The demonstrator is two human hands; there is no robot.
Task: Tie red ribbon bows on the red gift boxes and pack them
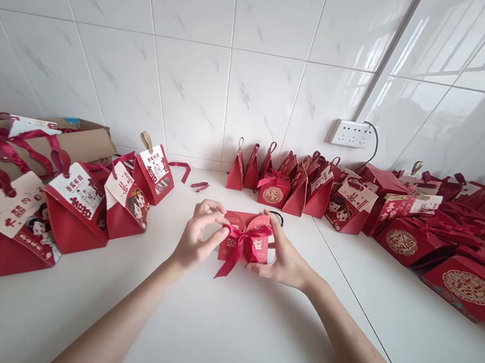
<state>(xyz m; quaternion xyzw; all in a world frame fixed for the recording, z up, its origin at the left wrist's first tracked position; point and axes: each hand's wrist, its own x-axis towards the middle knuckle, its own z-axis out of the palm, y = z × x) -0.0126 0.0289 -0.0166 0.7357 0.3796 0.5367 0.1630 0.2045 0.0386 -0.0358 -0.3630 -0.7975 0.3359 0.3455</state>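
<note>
A small red gift box (254, 247) sits on the white table in front of me, with a red ribbon bow (242, 238) tied across its top. My left hand (199, 233) pinches the left loop of the bow between thumb and forefinger. My right hand (285, 253) wraps around the right side of the box, its fingers closed on the box and the bow's right loop. One ribbon tail hangs down in front of the box.
Red triangular gift bags with cartoon tags (78, 206) crowd the left side, beside a cardboard box (84, 144). More red boxes (274, 188) line the tiled wall, and a large pile (447, 243) fills the right. A white power socket (349, 133) is on the wall.
</note>
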